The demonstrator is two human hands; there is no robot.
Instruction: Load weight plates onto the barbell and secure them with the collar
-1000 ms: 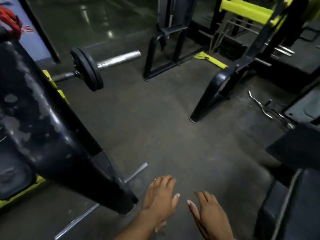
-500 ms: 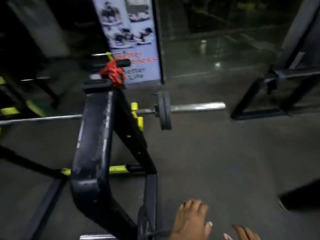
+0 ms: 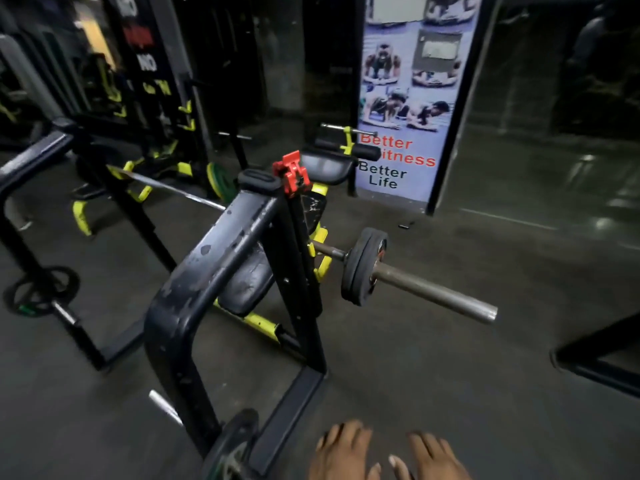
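Dark gym flooring point(image 3: 433, 375) is seen beneath both empty hands, the left hand point(image 3: 343, 452) and right hand point(image 3: 433, 457) spread flat. Well beyond them, two weight plates point(image 3: 363, 266) are carried on the barbell point(image 3: 433, 292); a red collar point(image 3: 292, 173) is perched atop the rack point(image 3: 214, 258).

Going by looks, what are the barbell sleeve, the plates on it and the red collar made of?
Barbell sleeve: bare metal, probably steel, dull grey with a brighter cut end. Weight plates: matte black, likely rubber-coated or painted iron; scuffed rims, blur leaves it open. Red collar: looks like moulded plastic, glossy, blocky clamp shape, perched atop the black rack frame.

A fitness poster point(image 3: 408, 98) stands behind a black bench frame point(image 3: 214, 258).
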